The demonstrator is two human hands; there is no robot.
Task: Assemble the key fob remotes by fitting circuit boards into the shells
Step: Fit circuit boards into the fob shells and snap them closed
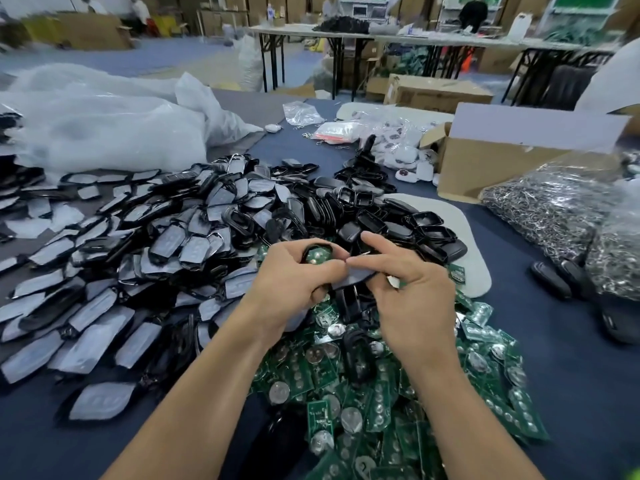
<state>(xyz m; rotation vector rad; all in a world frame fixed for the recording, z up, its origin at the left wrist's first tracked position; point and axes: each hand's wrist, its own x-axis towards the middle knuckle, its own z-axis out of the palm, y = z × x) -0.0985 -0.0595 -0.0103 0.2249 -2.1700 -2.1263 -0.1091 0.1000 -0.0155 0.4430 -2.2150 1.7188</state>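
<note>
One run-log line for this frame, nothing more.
step: fitting | left grip: holds shell with circuit board inside | right grip: pinches dark cover | below: board pile | status: unclosed

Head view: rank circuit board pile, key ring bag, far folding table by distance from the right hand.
1. Circuit board pile: directly under the right hand.
2. Key ring bag: off to the right.
3. Folding table: back of the room.
</note>
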